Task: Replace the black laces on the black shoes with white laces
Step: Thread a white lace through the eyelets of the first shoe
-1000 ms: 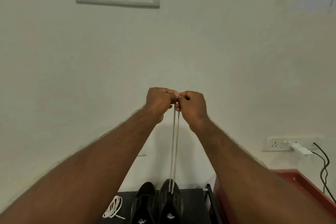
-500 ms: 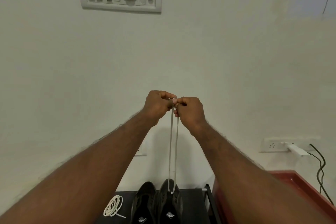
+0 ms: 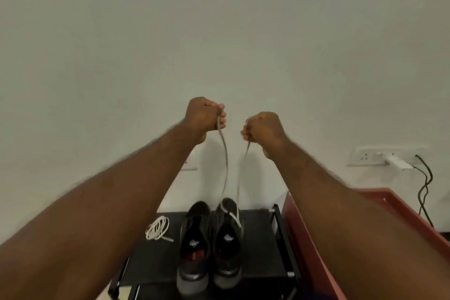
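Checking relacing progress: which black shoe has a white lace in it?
The right shoe: a white lace runs from its toe end up to the left hand and right hand. The left shoe shows none.

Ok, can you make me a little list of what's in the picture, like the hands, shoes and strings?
left hand: raised, gripping one end of the white lace
right hand: raised, gripping the other end, apart from the left hand
white lace: two strands hang down to the toe end of the laced shoe
other shoe: close beside it, no lace visible
spare lace: white coil lying on the rack, beside the shoes
rack: black, holds both shoes
red furniture: next to the rack
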Available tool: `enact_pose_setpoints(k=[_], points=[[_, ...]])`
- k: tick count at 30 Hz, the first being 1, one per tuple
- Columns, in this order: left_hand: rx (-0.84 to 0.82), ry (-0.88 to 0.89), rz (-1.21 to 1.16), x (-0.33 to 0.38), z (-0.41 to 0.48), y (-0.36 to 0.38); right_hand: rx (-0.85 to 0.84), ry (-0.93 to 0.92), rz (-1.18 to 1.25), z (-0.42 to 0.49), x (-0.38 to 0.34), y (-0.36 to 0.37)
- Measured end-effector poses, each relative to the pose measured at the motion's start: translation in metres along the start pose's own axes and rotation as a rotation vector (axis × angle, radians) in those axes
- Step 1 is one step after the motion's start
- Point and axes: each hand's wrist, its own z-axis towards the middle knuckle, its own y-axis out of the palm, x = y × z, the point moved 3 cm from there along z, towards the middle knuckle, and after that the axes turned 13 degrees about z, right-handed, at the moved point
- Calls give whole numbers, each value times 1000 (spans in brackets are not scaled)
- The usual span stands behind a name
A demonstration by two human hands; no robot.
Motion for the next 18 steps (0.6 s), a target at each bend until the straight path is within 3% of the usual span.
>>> enact_pose_setpoints(k=[1, 3, 5, 6, 11, 14, 18], points=[[33, 10, 147, -14, 1, 0, 82, -99, -81, 1, 14, -6], [42, 120, 676, -44, 0, 5, 110, -207, -202, -9, 43, -14], [-63, 200, 1066, -78, -13, 21, 4, -129, -286, -19, 88, -16], [-154, 197, 1141, -101, -18, 32, -42, -51, -319, -22, 117, -17], [-468, 32, 1094, -207, -41, 86, -55, 255, -339, -38, 244, -25], [-557, 14, 1070, -251, -45, 117, -68, 382, -280, -42, 292, -22], [-574, 35, 1047, -285, -37, 150, -71, 393, -285, -36, 322, -15]])
